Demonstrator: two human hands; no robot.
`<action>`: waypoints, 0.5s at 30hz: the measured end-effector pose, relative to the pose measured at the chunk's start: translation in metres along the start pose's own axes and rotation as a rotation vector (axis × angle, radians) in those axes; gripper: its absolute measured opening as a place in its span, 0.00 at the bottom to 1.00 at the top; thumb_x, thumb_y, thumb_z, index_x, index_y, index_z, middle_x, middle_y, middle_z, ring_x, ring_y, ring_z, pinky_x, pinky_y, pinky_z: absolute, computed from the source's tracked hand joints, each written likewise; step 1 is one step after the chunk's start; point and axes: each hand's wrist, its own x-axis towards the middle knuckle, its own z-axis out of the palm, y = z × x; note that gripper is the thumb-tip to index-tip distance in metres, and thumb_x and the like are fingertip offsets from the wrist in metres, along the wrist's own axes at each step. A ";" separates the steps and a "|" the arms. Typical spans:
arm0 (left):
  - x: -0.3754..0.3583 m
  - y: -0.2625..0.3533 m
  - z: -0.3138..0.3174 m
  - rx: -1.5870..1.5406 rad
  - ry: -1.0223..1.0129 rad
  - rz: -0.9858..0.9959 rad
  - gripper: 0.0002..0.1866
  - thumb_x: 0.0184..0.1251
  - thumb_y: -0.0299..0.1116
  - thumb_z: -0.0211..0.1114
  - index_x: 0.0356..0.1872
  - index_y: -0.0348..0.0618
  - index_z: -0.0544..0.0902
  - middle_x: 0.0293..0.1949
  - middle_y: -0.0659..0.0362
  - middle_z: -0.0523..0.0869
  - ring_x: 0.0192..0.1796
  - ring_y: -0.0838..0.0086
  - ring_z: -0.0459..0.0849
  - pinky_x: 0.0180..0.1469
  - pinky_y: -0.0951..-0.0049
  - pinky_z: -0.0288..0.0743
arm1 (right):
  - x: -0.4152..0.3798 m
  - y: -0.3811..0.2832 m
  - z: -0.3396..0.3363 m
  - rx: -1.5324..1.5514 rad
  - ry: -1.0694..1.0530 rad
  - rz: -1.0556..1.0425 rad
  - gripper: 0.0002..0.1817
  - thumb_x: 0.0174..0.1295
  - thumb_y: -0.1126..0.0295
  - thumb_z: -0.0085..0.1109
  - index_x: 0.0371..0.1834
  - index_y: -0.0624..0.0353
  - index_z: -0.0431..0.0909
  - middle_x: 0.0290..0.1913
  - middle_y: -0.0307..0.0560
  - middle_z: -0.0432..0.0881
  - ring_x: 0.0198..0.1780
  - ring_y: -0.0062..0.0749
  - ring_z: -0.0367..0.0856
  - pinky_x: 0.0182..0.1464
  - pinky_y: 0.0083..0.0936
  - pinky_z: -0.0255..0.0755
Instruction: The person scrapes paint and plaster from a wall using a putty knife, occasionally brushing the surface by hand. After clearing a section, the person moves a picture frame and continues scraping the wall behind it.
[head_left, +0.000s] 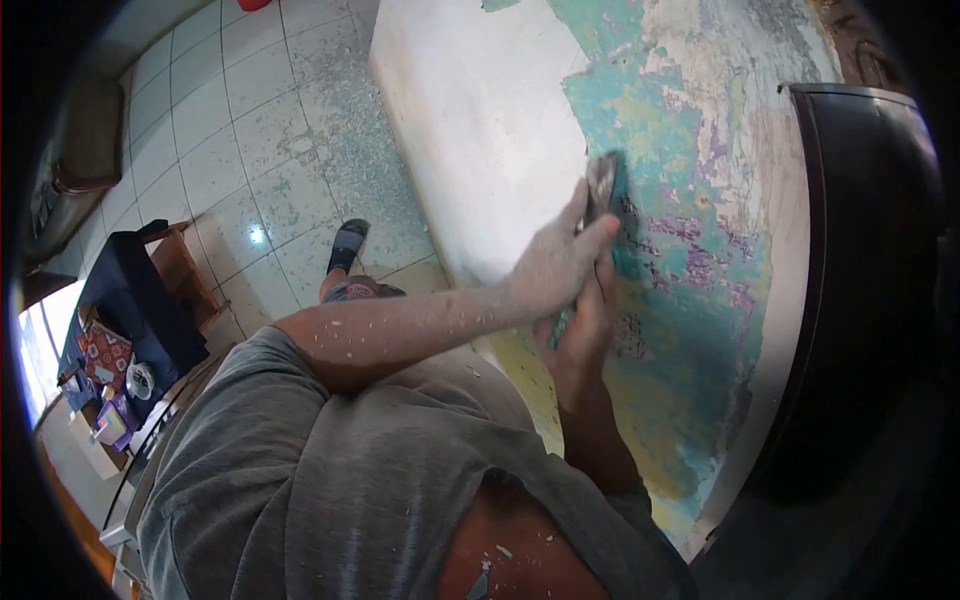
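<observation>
A scraper (602, 180) with a flat metal blade is pressed to the wall (640, 110), its tip on a band of green old paint. My right hand (585, 335) is closed around its handle, which the fingers mostly hide. From the left, my left hand (548, 268) is also closed on the scraper, just above the right, with its fingers along the blade's base. Pale dust coats this hand, and paint flakes dot the forearm. Left of the blade the wall is smooth white; around and right of it, green, yellow and purple patches show.
Paint chips litter the tiled floor (240, 110) along the wall's foot. A dark curved panel (870, 300) stands close on the right. At left are a brown wooden furniture piece (92, 140) and dark-covered furniture (150, 300) with several small items. A red object (253, 4) lies far back.
</observation>
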 end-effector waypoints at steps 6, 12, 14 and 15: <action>0.003 0.017 -0.019 0.006 0.000 -0.025 0.44 0.79 0.57 0.49 0.80 0.34 0.48 0.64 0.33 0.76 0.67 0.51 0.78 0.69 0.65 0.71 | 0.012 -0.011 0.017 0.032 -0.105 0.050 0.27 0.81 0.67 0.34 0.80 0.64 0.56 0.73 0.55 0.68 0.56 0.31 0.80 0.39 0.19 0.76; 0.010 0.022 -0.036 -0.072 -0.079 0.012 0.43 0.80 0.58 0.49 0.81 0.37 0.49 0.68 0.33 0.72 0.72 0.50 0.72 0.72 0.64 0.65 | 0.016 0.002 0.018 -0.825 -0.124 -0.521 0.29 0.82 0.65 0.34 0.81 0.65 0.51 0.65 0.53 0.74 0.54 0.27 0.80 0.42 0.18 0.76; 0.010 0.029 -0.046 -0.193 -0.191 -0.165 0.43 0.80 0.59 0.49 0.81 0.37 0.50 0.70 0.32 0.70 0.75 0.50 0.68 0.76 0.64 0.59 | 0.023 0.012 0.019 -0.549 -0.098 -0.316 0.29 0.82 0.64 0.35 0.81 0.65 0.51 0.63 0.53 0.75 0.54 0.26 0.80 0.42 0.17 0.76; 0.009 0.027 -0.043 -0.103 -0.130 -0.102 0.43 0.80 0.58 0.48 0.81 0.37 0.50 0.71 0.32 0.69 0.75 0.50 0.68 0.76 0.64 0.59 | 0.025 0.013 0.021 -0.276 -0.072 -0.115 0.29 0.82 0.64 0.35 0.81 0.65 0.52 0.61 0.52 0.76 0.54 0.26 0.80 0.42 0.17 0.76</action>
